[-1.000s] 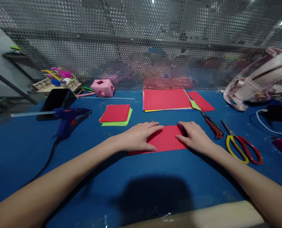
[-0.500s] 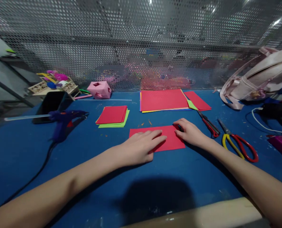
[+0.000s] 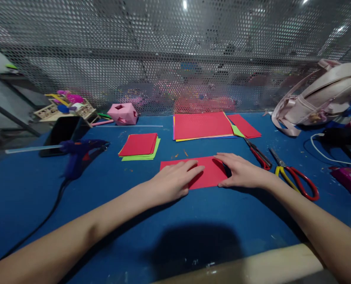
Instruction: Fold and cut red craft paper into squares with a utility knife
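Observation:
A red sheet of paper (image 3: pixel 208 171) lies on the blue table in front of me, longer side to side. My left hand (image 3: pixel 175 177) rests flat on its left half, with the fingers stretched out. At the sheet's right end is my right hand (image 3: pixel 237 170), its thumb near the lower corner and its fingers on the upper edge, spread apart. To the left sits a small stack of red and green paper squares (image 3: pixel 140 144). Behind the sheet lies a stack of larger coloured sheets (image 3: pixel 203 125), red on top, with a red strip of paper (image 3: pixel 244 126) beside it.
Scissors with red and yellow handles (image 3: pixel 296 177) and a red-and-black handled tool (image 3: pixel 258 154) lie at right, near a pale backpack (image 3: pixel 323 98). On the left are a blue glue gun (image 3: pixel 77 156), a phone (image 3: pixel 61 132) and a pink paper polyhedron (image 3: pixel 123 113). Perforated metal panel (image 3: pixel 151 51) stands behind.
My right hand has opened wider, its thumb moving down to the sheet's lower right corner. My left hand stays flat on the paper. The view has shifted slightly.

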`<control>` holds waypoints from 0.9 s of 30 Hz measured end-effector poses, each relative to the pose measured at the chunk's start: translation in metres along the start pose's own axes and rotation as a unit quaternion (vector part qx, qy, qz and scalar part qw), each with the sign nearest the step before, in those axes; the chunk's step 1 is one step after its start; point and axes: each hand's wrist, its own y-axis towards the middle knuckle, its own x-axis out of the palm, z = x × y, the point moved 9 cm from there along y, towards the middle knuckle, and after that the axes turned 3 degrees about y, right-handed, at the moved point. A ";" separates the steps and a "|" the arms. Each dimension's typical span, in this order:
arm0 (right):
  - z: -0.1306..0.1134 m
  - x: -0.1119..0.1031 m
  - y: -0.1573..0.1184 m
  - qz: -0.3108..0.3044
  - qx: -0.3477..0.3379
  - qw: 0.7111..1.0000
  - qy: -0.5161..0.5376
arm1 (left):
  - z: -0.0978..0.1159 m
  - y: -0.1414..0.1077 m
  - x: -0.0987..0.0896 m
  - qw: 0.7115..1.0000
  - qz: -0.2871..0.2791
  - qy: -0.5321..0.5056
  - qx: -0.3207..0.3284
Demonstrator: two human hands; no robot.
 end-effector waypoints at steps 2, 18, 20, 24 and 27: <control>-0.005 0.001 -0.004 -0.011 -0.019 0.999 -0.029 | -0.009 0.003 -0.001 1.000 0.020 -0.008 -0.019; -0.001 0.004 0.013 0.051 0.050 0.993 -0.092 | -0.022 0.006 -0.001 0.997 0.031 -0.039 -0.055; 0.001 0.004 0.017 0.039 0.063 0.994 -0.083 | -0.020 0.008 -0.002 0.997 0.026 -0.032 -0.064; 0.005 0.004 0.030 0.003 0.078 0.995 -0.055 | -0.021 0.011 -0.004 0.996 0.025 -0.033 -0.081; 0.008 0.006 0.037 -0.016 0.085 0.996 -0.026 | -0.023 0.011 -0.002 0.995 0.029 -0.035 -0.090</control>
